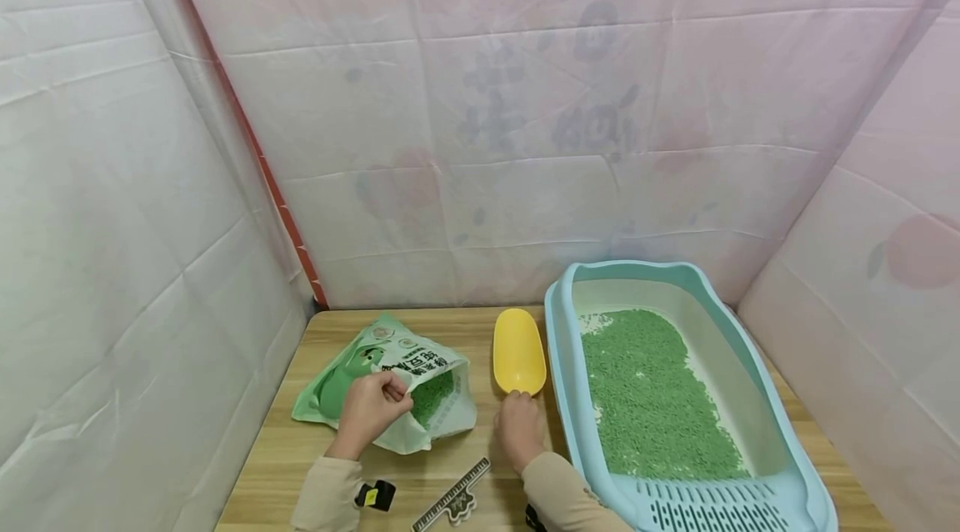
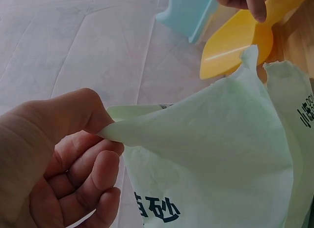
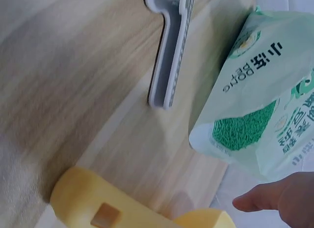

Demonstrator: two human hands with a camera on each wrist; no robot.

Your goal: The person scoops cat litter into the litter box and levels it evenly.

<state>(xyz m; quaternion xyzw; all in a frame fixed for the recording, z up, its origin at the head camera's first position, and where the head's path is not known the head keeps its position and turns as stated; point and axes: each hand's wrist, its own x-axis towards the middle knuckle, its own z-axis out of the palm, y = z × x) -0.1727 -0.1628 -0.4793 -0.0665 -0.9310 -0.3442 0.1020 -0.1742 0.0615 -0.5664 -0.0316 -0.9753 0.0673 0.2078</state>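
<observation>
With thumb and index finger, my left hand [image 1: 375, 407] pinches the open mouth edge of a green-and-white cat litter bag [image 2: 211, 159]. The bag lies on its side, and green pellets [image 3: 244, 127] show inside its opening. My right hand [image 1: 520, 432] is over the handle of a yellow scoop [image 1: 519, 353], overlapping it in the head view. In the right wrist view the scoop's handle [image 3: 81, 193] lies bare on the table, with the right thumb [image 3: 267, 196] extended apart from it. The scoop's bowl holds nothing visible.
A light-blue litter box [image 1: 558, 382] spread with green pellets stands right of the scoop, its slotted step [image 1: 712, 507] at the near end. A clip with ruler-like stripes [image 1: 453, 494] lies at the table's front. White printed sheeting [image 1: 487, 123] walls the wooden table [image 1: 255, 482].
</observation>
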